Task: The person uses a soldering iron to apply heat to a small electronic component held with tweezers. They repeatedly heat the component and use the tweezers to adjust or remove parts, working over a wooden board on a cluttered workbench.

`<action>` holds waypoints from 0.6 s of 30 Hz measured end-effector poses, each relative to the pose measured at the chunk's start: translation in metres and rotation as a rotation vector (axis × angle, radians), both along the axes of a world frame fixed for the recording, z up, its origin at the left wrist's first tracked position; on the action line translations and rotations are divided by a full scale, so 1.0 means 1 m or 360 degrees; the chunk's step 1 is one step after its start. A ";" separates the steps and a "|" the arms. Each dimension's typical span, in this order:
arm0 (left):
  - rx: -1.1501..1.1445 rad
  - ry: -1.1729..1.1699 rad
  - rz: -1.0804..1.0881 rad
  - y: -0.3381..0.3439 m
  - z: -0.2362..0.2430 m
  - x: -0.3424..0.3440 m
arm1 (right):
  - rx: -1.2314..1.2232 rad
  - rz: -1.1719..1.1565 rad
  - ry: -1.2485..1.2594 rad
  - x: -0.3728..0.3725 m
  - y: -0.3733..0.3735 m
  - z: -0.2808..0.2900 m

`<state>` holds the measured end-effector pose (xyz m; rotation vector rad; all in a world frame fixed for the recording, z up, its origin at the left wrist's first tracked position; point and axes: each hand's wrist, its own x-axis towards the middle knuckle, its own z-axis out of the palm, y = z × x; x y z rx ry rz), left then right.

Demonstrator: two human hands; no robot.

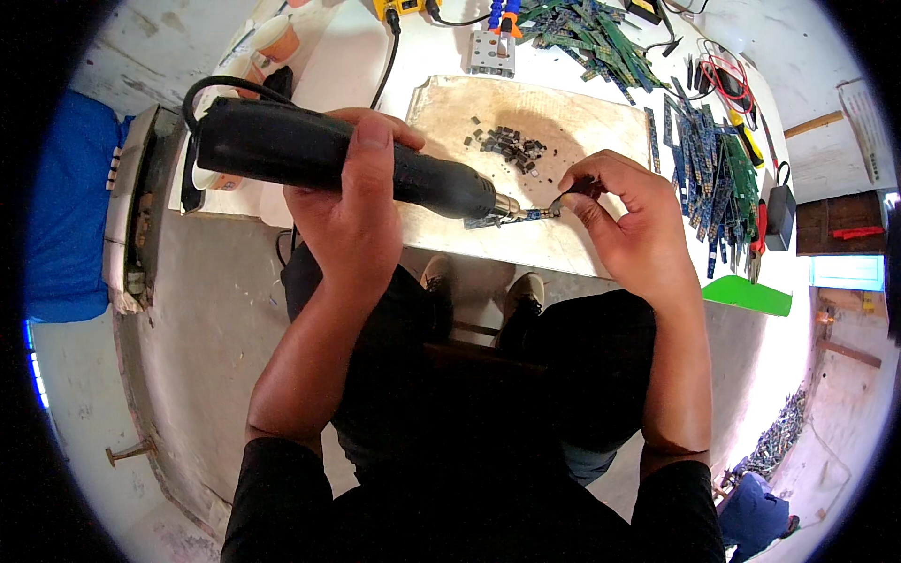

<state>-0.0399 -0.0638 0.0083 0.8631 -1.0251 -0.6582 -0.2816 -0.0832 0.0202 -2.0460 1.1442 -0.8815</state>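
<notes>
My left hand (352, 202) is wrapped round the black body of a hot air gun (272, 145), its thumb along the top. The gun's metal nozzle (507, 205) points right, close over a narrow circuit board strip (537, 215) at the table's near edge. At the strip's right end, my right hand (631, 211) is closed in a pinch. Something thin and dark shows between its thumb and fingers, too hidden to name. Just beyond the nozzle, a loose pile of small black chips (511, 148) lies on a worn, pale board (441, 103).
Circuit board strips (601, 42) are heaped at the back, with more strips (709, 169) stacked at right. Pliers with red handles (758, 230), a metal block (492, 53) and paper cups (274, 39) stand around. A black cable (387, 70) crosses the left side. A green sheet (748, 296) juts out at right.
</notes>
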 end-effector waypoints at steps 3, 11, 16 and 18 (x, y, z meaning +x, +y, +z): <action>-0.0062 -0.0037 -0.0053 0.000 -0.003 0.001 | -0.0007 0.0019 0.0033 0.003 -0.001 0.000; -0.0004 -0.0133 -0.0032 0.002 -0.003 -0.002 | 0.0062 -0.0004 0.0028 0.003 0.001 0.002; 0.0020 -0.0163 -0.0036 0.002 -0.003 -0.001 | 0.0051 -0.0004 0.0016 0.003 0.001 0.001; 0.0047 -0.0176 -0.0035 0.003 -0.002 -0.001 | 0.0051 0.0001 0.0026 0.003 0.000 0.000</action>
